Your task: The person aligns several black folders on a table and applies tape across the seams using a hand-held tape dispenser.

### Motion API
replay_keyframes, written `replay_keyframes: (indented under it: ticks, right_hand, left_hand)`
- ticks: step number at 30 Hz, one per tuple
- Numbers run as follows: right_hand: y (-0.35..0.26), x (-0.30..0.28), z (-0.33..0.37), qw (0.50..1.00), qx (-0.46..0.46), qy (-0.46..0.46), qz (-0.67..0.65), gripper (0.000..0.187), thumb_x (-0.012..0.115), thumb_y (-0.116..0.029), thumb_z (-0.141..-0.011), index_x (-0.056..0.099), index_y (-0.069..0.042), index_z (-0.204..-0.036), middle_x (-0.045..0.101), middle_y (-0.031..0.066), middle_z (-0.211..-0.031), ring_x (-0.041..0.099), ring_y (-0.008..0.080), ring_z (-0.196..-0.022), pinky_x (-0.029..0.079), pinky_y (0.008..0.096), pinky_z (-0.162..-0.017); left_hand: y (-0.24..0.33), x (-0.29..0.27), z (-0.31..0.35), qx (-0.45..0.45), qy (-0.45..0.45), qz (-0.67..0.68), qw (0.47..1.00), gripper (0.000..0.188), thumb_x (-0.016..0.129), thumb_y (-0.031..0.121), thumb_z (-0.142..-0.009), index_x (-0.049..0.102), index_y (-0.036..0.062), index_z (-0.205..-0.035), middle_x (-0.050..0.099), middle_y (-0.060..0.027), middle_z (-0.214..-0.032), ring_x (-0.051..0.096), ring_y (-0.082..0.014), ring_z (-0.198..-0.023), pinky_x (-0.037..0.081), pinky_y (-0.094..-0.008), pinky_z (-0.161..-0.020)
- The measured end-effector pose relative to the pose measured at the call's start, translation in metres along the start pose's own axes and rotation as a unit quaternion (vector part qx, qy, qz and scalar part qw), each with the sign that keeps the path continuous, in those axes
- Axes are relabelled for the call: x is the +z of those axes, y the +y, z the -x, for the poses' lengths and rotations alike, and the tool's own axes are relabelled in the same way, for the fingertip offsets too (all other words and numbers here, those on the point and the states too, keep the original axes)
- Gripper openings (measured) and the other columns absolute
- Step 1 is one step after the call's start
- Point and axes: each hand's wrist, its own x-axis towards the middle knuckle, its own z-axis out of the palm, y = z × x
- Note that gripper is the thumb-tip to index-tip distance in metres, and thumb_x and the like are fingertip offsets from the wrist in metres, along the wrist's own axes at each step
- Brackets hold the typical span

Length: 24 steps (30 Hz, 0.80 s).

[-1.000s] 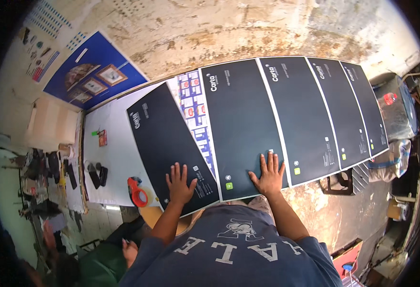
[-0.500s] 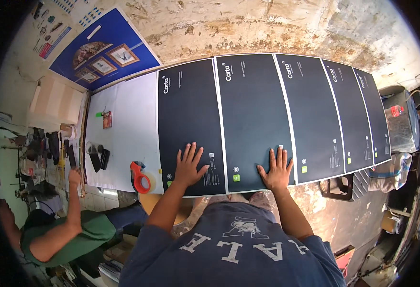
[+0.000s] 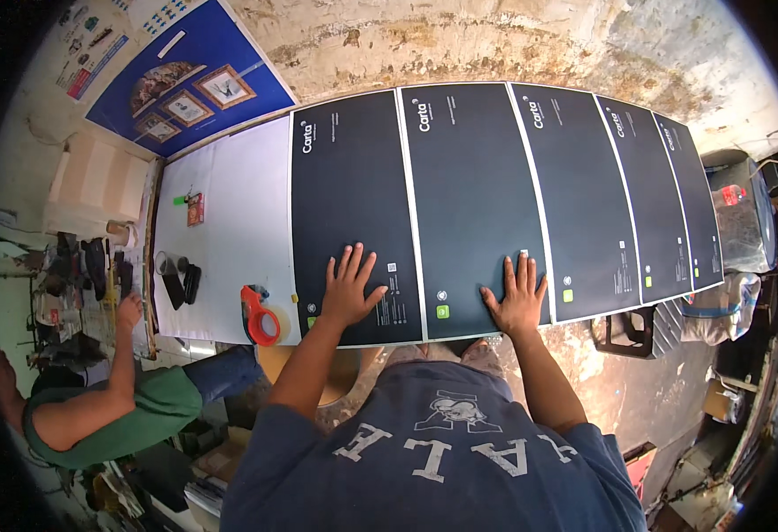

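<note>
A long printed sheet (image 3: 470, 191) with several dark panels parted by white strips lies across the table. Flat on its leftmost panel, near the front edge, rests my left hand (image 3: 350, 291) with fingers spread. My right hand (image 3: 515, 300) lies on the second panel, close to the white strip on its right, fingers stretched out and thumb apart. Neither hand grips anything. Left of my left hand, at the table's front edge, sits a red-orange tape dispenser (image 3: 254, 315) with a roll of tape.
On the white tabletop (image 3: 243, 204) at left lie a small red box (image 3: 195, 210) and black objects (image 3: 191, 282). A co-worker in a green shirt (image 3: 154, 410) sits at far left. A blue picture poster (image 3: 185, 84) stands behind. A black stool (image 3: 634, 332) and a bin (image 3: 743, 222) are at right.
The table and sheet sit slightly higher in the picture, as my view has shifted. Both my hands stay flat on the same panels. The co-worker's arm has moved a little.
</note>
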Motion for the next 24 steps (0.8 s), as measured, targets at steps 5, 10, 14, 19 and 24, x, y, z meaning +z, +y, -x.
replay_keyframes:
  ticks: [5, 10, 14, 19, 24]
  right_hand:
    - [0.0, 0.001, 0.0, 1.0, -0.002, 0.005, -0.003, 0.087, 0.041, -0.073, -0.093, 0.032, -0.016, -0.158, 0.023, 0.0143, -0.166, 0.016, 0.031, -0.155, 0.012, 0.0609, -0.122]
    - [0.001, 0.003, 0.001, 1.0, -0.003, 0.012, 0.004, 0.086, 0.043, -0.072, -0.094, 0.032, -0.015, -0.158, 0.023, 0.0151, -0.166, 0.017, 0.0319, -0.155, 0.013, 0.0601, -0.122]
    - [0.003, 0.004, 0.001, 1.0, 0.005, 0.002, 0.013, 0.087, 0.041, -0.072, -0.094, 0.03, -0.017, -0.159, 0.021, 0.0138, -0.167, 0.015, 0.0312, -0.155, 0.011, 0.0606, -0.122]
    - [-0.002, 0.005, -0.001, 1.0, 0.004, -0.006, 0.016, 0.087, 0.041, -0.072, -0.094, 0.029, -0.017, -0.16, 0.02, 0.0137, -0.167, 0.014, 0.031, -0.156, 0.009, 0.0603, -0.122]
    - [-0.001, 0.001, 0.001, 0.999, 0.016, -0.027, 0.018, 0.087, 0.045, -0.07, -0.094, 0.027, -0.017, -0.16, 0.019, 0.0134, -0.168, 0.011, 0.0307, -0.156, 0.008, 0.0604, -0.122]
  left_hand:
    - [-0.002, 0.004, 0.001, 0.008, 0.01, 0.001, 1.0, 0.077, 0.054, 0.059, -0.094, 0.041, 0.0131, -0.154, 0.026, -0.0169, -0.165, 0.022, -0.0374, -0.153, 0.018, -0.0633, -0.118]
    - [0.003, -0.003, 0.005, 0.005, -0.002, 0.01, 1.0, 0.079, 0.057, 0.06, -0.092, 0.04, 0.0128, -0.154, 0.026, -0.0173, -0.165, 0.022, -0.0365, -0.153, 0.014, -0.0625, -0.119]
    - [0.044, -0.011, 0.02, 0.064, -0.055, 0.036, 0.996, 0.089, 0.057, 0.069, -0.087, 0.039, 0.0145, -0.155, 0.023, -0.0164, -0.166, 0.018, -0.0338, -0.154, 0.011, -0.063, -0.12]
    - [0.075, -0.012, 0.045, 0.093, -0.137, 0.047, 0.985, 0.095, 0.059, 0.073, -0.083, 0.036, 0.0166, -0.156, 0.019, -0.0153, -0.167, 0.016, -0.0343, -0.154, 0.011, -0.0652, -0.119]
    - [0.065, 0.002, 0.044, 0.118, -0.114, 0.042, 0.986, 0.096, 0.064, 0.07, -0.082, 0.035, 0.0177, -0.157, 0.018, -0.0148, -0.167, 0.015, -0.0354, -0.154, 0.013, -0.066, -0.118]
